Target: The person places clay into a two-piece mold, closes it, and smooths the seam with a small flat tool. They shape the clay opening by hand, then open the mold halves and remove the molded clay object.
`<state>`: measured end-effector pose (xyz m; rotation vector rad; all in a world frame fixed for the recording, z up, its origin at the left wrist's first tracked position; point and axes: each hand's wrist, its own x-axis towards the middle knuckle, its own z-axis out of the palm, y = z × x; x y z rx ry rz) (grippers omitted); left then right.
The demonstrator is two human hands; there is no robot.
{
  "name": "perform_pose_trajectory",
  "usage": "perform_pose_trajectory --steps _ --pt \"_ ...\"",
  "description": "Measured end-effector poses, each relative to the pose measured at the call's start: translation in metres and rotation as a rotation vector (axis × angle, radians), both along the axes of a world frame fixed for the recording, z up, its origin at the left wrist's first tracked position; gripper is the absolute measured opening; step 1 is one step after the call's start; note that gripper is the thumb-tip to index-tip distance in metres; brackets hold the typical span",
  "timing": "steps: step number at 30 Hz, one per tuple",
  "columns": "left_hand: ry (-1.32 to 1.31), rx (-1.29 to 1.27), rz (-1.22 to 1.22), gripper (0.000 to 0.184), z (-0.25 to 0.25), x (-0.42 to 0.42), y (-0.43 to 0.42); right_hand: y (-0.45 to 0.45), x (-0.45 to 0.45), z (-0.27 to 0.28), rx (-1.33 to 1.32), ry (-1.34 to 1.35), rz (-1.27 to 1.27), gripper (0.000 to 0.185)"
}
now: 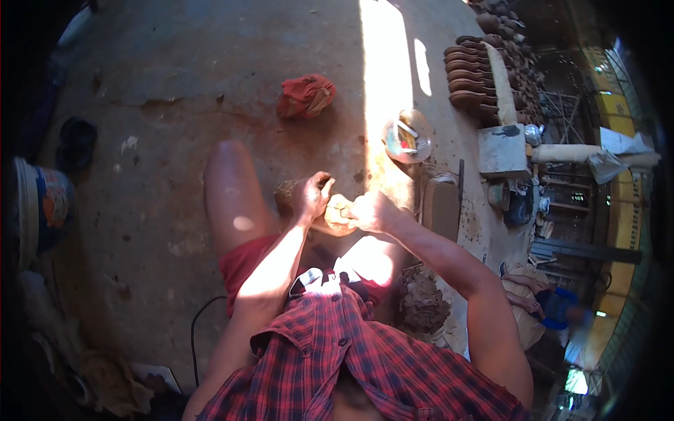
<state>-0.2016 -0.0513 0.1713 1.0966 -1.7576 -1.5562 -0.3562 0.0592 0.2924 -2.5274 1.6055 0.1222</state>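
Between my two hands is a rounded, sunlit tan piece that looks like clay [340,215], above my lap. My right hand [377,211] is closed, its fingertips gripping the right edge of this piece. My left hand [313,197] is curled just left of it, with a dark spot inside the fingers; what it holds is too small to make out. Behind my left wrist a brown block-like thing [284,196] shows in part, and its kind is unclear.
A red cloth bundle [307,96] lies on the floor ahead. A tub with tools [408,137] stands ahead right, near a rectangular slab [441,205]. Wet clay [423,300] lies by my right thigh. Stacked brown pottery [469,77], a bucket [45,207] and another person [554,306] are farther out.
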Motion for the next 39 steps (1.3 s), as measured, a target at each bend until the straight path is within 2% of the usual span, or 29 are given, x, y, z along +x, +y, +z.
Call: perform_pose_trajectory --steps 3,8,11,13,17,19,23,25,26,30,34,39 --pt "0.027 0.037 0.002 0.023 -0.012 -0.005 0.002 -0.001 0.000 0.000 -0.017 0.091 0.031 0.016" --pt "0.002 0.006 -0.002 0.022 -0.002 -0.001 -0.002 -0.006 0.004 -0.001 0.005 0.018 -0.023 0.015" --pt "0.000 -0.011 -0.003 0.021 0.001 0.003 -0.003 -0.009 0.008 0.000 0.088 0.042 -0.050 0.015" --pt "-0.023 -0.051 -0.012 0.021 0.005 0.004 -0.004 -0.014 0.006 0.008 0.241 0.090 -0.053 0.015" --pt "0.020 -0.053 0.001 0.020 -0.002 0.001 -0.002 -0.009 -0.004 0.000 0.156 0.041 -0.002 0.016" --pt "-0.008 -0.072 -0.018 0.020 0.000 0.003 -0.004 -0.009 -0.002 -0.001 0.089 0.044 0.030 0.009" --pt "-0.004 -0.048 0.002 0.020 0.005 0.003 -0.003 -0.009 0.002 0.001 0.229 0.086 0.009 0.010" --pt "-0.004 -0.068 0.004 0.020 -0.001 0.002 -0.003 0.000 -0.001 -0.005 0.047 0.013 -0.003 0.012" --pt "0.023 -0.055 0.016 0.020 -0.002 0.001 -0.002 0.005 -0.001 -0.004 0.042 -0.016 -0.017 0.012" --pt "-0.043 -0.091 -0.022 0.021 0.001 0.003 -0.005 0.008 0.003 -0.012 0.064 -0.009 -0.114 0.012" --pt "-0.017 -0.080 -0.009 0.021 0.002 0.003 -0.004 0.006 -0.004 -0.013 0.071 0.000 -0.070 0.012" --pt "-0.010 -0.052 0.006 0.021 0.001 0.002 -0.004 0.001 -0.001 -0.006 0.221 -0.004 -0.147 0.016"
